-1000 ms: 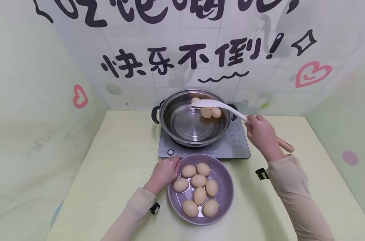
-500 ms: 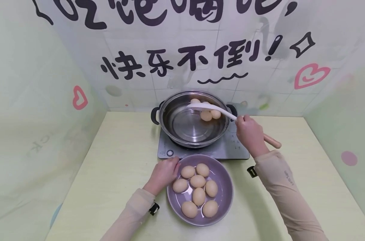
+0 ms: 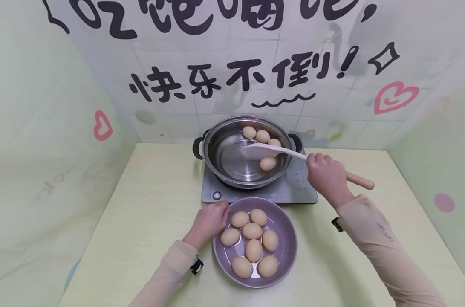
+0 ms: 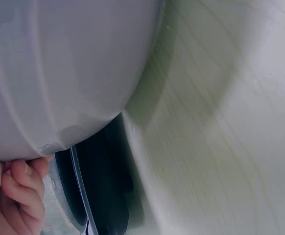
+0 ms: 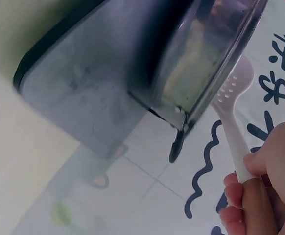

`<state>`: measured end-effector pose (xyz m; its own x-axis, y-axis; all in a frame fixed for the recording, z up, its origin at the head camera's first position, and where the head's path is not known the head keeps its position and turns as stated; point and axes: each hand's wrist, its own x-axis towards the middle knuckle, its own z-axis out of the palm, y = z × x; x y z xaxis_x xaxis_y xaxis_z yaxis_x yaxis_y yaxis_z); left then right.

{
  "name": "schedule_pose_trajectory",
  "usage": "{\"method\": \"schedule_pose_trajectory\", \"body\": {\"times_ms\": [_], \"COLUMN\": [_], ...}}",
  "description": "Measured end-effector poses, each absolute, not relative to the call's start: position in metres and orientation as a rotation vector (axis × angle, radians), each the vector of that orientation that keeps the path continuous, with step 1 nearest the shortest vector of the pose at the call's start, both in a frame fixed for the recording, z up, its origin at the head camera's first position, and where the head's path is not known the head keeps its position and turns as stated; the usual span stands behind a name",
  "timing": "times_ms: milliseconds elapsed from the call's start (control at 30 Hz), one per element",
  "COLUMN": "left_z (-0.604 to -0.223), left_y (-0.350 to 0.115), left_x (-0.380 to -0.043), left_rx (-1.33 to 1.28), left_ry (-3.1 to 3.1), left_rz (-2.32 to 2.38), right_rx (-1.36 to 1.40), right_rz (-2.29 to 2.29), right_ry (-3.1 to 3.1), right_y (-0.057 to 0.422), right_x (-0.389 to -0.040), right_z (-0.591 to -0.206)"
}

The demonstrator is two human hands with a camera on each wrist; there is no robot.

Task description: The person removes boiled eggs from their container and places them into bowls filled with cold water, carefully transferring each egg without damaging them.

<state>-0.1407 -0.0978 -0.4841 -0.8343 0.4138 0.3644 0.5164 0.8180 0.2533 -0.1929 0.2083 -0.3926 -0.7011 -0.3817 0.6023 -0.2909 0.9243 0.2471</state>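
Holds a white slotted spoon (image 3: 293, 152) by its brown handle in the right hand (image 3: 329, 175), fingers curled all the way round the grip, thumb laid close to where the handle meets the white shaft. Points the spoon's head leftward across the right half of a steel pot (image 3: 232, 160), just behind a lone egg (image 3: 268, 163); cannot tell from these views whether touching it. Shows three more eggs (image 3: 263, 136) in the pot, lined along the far right wall, the nearest partly hidden by the spoon. Grips the upper left rim of a purple bowl (image 3: 288, 238) with the left hand (image 3: 209, 219), fingers bent in tightly at the edge. Contains eight eggs (image 3: 252, 231), spread across the bowl's base. Stands the pot on a flat grey hob (image 3: 290, 195), directly behind the bowl, with both on a pale yellow counter (image 3: 159, 179). Includes beige sleeves (image 3: 385, 251) on both arms. Ends at the back in a pale wall (image 3: 171, 128) with large black lettering (image 3: 245, 81) and a pink heart (image 3: 396, 98).
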Motion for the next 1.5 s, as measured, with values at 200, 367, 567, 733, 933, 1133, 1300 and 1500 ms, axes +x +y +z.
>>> {"method": "schedule_pose_trajectory", "body": {"times_ms": [200,367,567,733,933,1133,1300,1500], "left_z": [-0.485,-0.484,-0.484,-0.484,-0.484,-0.484,-0.483,-0.484], "left_y": [-0.099,-0.099,-0.099,-0.099,-0.098,-0.099,-0.099,-0.098], "left_x": [-0.141,-0.141,-0.141,-0.141,-0.141,-0.14,-0.14,-0.141], "left_rx": [-0.701,-0.712,-0.72,-0.714,-0.719,-0.701,-0.699,-0.705], "left_ry": [-2.714,-2.708,-2.693,-2.694,-2.697,-2.732,-2.728,-2.721], "left_rz": [-0.501,-0.51,-0.505,-0.506,-0.504,-0.5,-0.509,-0.513], "right_rx": [0.541,0.568,0.573,0.588,0.586,0.544,0.496,0.41], "right_rz": [-0.256,-0.265,-0.261,-0.22,-0.154,-0.09,-0.031,0.166], "right_ry": [-2.409,-2.474,-2.646,-2.786,-2.897,-3.05,-3.202,-3.384], "right_y": [0.218,0.221,0.215,0.203,0.186,0.175,0.172,0.174], "right_x": [-0.186,-0.18,-0.174,-0.171,-0.174,-0.181,-0.189,-0.199], "right_z": [-0.382,-0.376,-0.369,-0.364,-0.358,-0.354,-0.353,-0.355]}}
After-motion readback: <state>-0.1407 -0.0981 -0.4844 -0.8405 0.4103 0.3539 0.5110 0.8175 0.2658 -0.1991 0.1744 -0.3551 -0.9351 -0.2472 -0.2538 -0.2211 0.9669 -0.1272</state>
